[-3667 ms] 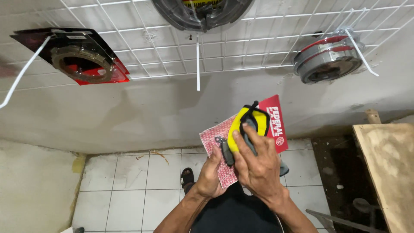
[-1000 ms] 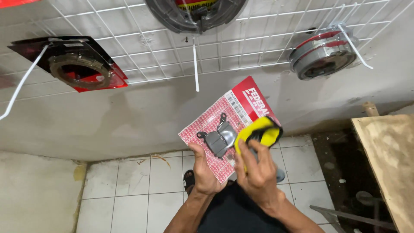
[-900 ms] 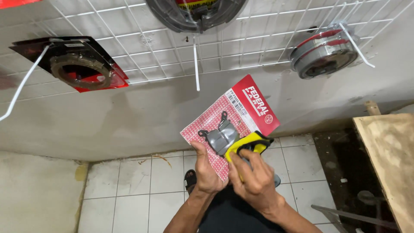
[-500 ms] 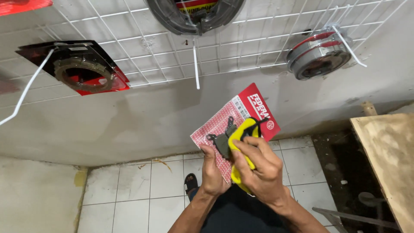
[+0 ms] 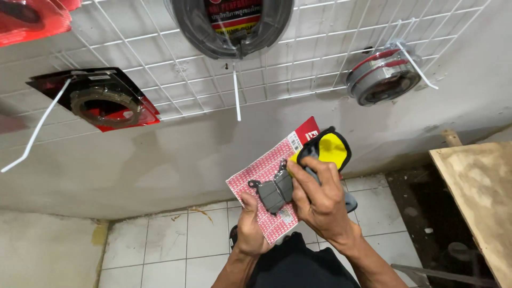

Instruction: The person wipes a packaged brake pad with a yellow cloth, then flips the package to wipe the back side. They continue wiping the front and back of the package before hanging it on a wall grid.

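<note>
Head view: the left hand [image 5: 250, 230] gripped the lower edge of a red-and-white carded pack [image 5: 269, 178], thumb on its front, fingers closed behind. The pack sat tilted, approx. centre-frame, in front of the grey wall and above the white floor tiles [image 5: 160, 240]. Grey brake pads [image 5: 276, 191] were fixed to the card's front, under clear plastic.

The right hand [image 5: 320, 200] was closed around a yellow cloth w/ black edging [image 5: 328, 149], pressing it against the pack's upper right part; the fingers overlapped the pads' right side.

Above, a white wire grid [image 5: 298, 58] hung on the wall w/ other goods: a red-backed pack w/ a ring-shaped part [image 5: 98, 101] at left, curved brake shoes [image 5: 234, 26] top centre, a round red-and-grey part [image 5: 384, 74] at right. One bare white hook [image 5: 236, 96] stuck out just above the held pack. A plywood board [image 5: 477, 197] stood at the right edge.
</note>
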